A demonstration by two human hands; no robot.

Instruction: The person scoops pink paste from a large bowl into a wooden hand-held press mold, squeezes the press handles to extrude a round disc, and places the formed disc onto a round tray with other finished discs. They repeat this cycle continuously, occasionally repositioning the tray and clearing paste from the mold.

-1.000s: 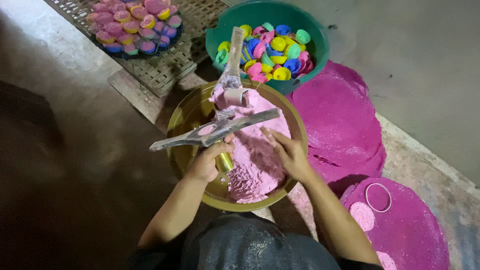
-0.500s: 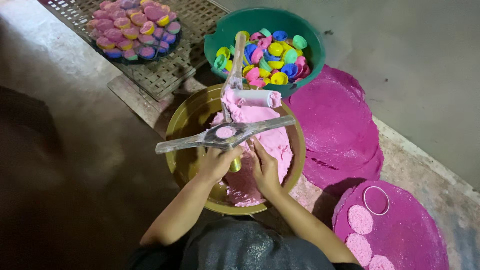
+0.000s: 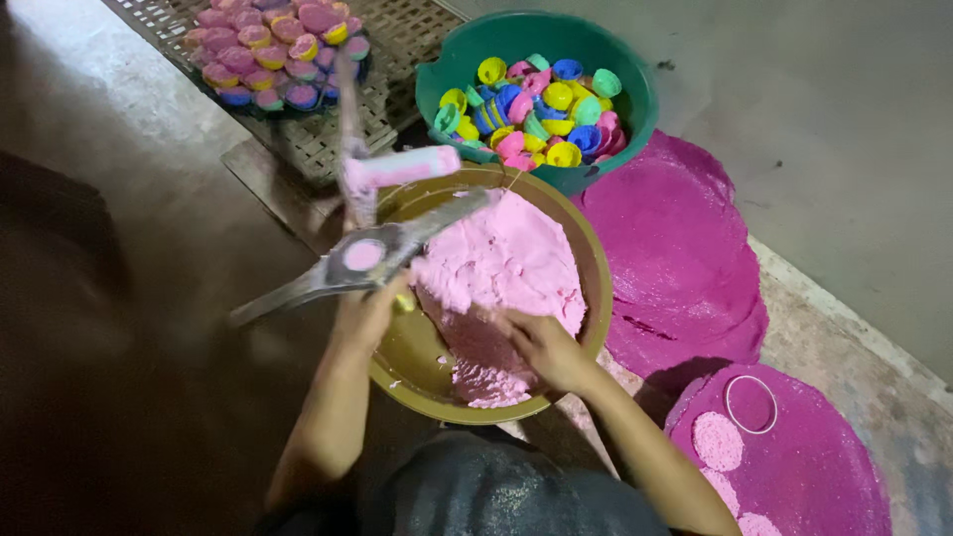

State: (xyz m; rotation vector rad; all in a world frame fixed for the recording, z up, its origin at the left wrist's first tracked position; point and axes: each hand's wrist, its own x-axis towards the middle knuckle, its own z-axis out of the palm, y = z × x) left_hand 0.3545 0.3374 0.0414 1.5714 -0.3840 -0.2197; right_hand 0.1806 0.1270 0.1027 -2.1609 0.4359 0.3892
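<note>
A: While the camera looks straight down, the lumpy pink dough [image 3: 506,268] fills the right half of a round brass-coloured bowl [image 3: 586,258]. It looks grainy and moist.

B: Yep, and the right hand [image 3: 541,347] lies on the dough's near edge, fingers curled into it. The left hand [image 3: 367,313] is closed around something small and yellowish under a flat metal bar [image 3: 347,263] across the rim.

A: Behind sits a green plastic tub [image 3: 635,89] of little colourful moulds [image 3: 536,104], plus magenta powder-dusted mats [image 3: 685,248] on the right.
</note>
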